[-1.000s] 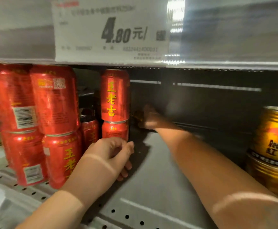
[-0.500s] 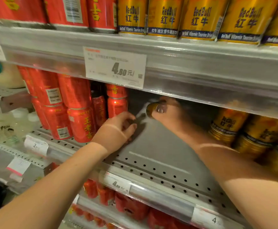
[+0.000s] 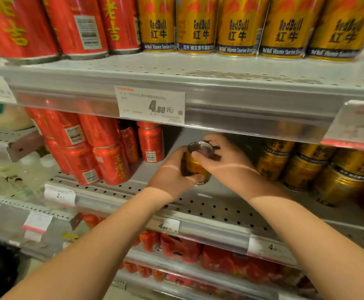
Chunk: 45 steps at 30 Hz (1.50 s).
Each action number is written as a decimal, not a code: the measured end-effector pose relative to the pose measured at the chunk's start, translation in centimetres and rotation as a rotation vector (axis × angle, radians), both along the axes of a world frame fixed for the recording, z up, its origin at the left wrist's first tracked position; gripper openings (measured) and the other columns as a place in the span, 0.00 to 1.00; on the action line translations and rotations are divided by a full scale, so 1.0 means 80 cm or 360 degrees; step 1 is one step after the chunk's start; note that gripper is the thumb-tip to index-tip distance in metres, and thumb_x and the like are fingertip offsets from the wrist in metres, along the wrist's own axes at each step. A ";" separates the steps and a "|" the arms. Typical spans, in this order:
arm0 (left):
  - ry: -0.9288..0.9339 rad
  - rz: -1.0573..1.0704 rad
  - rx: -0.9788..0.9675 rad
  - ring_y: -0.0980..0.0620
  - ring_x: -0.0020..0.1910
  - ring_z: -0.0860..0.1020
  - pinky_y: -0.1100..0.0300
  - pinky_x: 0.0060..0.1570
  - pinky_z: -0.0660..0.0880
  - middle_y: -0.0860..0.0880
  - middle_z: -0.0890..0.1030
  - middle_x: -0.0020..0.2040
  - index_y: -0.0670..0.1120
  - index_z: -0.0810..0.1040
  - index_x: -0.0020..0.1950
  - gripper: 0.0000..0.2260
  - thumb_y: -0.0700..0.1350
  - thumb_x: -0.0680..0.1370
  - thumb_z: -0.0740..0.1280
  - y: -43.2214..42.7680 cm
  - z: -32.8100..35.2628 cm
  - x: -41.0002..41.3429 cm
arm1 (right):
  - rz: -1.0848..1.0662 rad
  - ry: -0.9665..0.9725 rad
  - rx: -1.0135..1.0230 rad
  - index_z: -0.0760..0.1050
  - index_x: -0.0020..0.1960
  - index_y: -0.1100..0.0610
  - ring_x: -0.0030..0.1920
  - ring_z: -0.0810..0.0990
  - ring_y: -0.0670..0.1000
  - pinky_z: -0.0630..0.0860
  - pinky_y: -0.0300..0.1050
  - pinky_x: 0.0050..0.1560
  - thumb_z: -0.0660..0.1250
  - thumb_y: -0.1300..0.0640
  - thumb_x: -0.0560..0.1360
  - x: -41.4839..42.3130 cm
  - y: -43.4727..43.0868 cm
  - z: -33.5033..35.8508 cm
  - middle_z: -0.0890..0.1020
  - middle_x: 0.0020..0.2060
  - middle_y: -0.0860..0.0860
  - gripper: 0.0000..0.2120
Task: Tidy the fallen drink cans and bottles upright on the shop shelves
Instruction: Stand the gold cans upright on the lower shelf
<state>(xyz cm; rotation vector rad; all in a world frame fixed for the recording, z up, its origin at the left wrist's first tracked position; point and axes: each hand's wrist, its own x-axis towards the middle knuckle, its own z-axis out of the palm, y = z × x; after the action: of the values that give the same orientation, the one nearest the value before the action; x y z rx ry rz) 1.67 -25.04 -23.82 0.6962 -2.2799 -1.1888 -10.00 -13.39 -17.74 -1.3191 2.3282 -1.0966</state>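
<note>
A gold Red Bull can (image 3: pixel 195 167) stands roughly upright, slightly tilted, on the middle shelf (image 3: pixel 209 204) in the gap between the red cans and the gold cans. My left hand (image 3: pixel 170 174) wraps its left side and lower body. My right hand (image 3: pixel 224 161) grips its top rim and right side. Stacked red herbal-tea cans (image 3: pixel 109 156) stand to the left, stacked gold cans (image 3: pixel 306 169) to the right.
The upper shelf (image 3: pixel 198 72) carries a row of red and gold cans, with a 4.80 price tag (image 3: pixel 153 107) on its front rail just above my hands. A lower shelf holds red packs (image 3: pixel 181 250). Pale bottles (image 3: pixel 14 176) sit at far left.
The view has pulled back from inside the shelf. My right hand brought the gold can forward from the shelf's back, and my left hand moved off the red cans onto the gold can.
</note>
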 end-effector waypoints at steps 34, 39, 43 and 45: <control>-0.0167 0.0024 -0.0085 0.52 0.64 0.74 0.53 0.63 0.72 0.54 0.75 0.66 0.55 0.68 0.70 0.27 0.58 0.75 0.74 0.095 0.039 -0.083 | -0.0662 -0.0518 -0.0443 0.75 0.51 0.40 0.47 0.80 0.39 0.73 0.34 0.49 0.67 0.64 0.77 -0.055 0.176 -0.074 0.81 0.49 0.42 0.17; -0.0105 -0.0264 0.0092 0.51 0.69 0.73 0.57 0.65 0.68 0.52 0.76 0.70 0.57 0.70 0.69 0.25 0.52 0.75 0.75 0.130 0.053 -0.147 | -0.0692 -0.0649 -0.0413 0.75 0.50 0.43 0.43 0.80 0.38 0.72 0.28 0.41 0.65 0.65 0.78 -0.056 0.185 -0.073 0.81 0.47 0.45 0.15; -0.0055 -0.0094 0.0157 0.49 0.66 0.77 0.56 0.64 0.72 0.50 0.79 0.66 0.53 0.73 0.65 0.21 0.50 0.75 0.76 0.136 0.046 -0.166 | -0.0595 -0.0506 -0.0285 0.73 0.51 0.39 0.43 0.78 0.37 0.69 0.28 0.38 0.66 0.59 0.78 -0.048 0.198 -0.074 0.79 0.48 0.41 0.14; -0.0029 -0.0049 0.0171 0.50 0.64 0.78 0.57 0.60 0.72 0.51 0.80 0.66 0.52 0.73 0.68 0.24 0.50 0.75 0.76 0.136 0.043 -0.164 | -0.0551 -0.0428 -0.0235 0.72 0.54 0.37 0.43 0.78 0.37 0.69 0.29 0.38 0.66 0.56 0.78 -0.044 0.204 -0.073 0.78 0.47 0.37 0.13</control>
<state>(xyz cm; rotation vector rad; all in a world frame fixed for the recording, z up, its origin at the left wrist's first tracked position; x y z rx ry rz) -11.47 -14.19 -20.36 0.7165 -2.2626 -1.3324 -13.54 2.93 -23.57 -0.7628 2.3564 -1.4716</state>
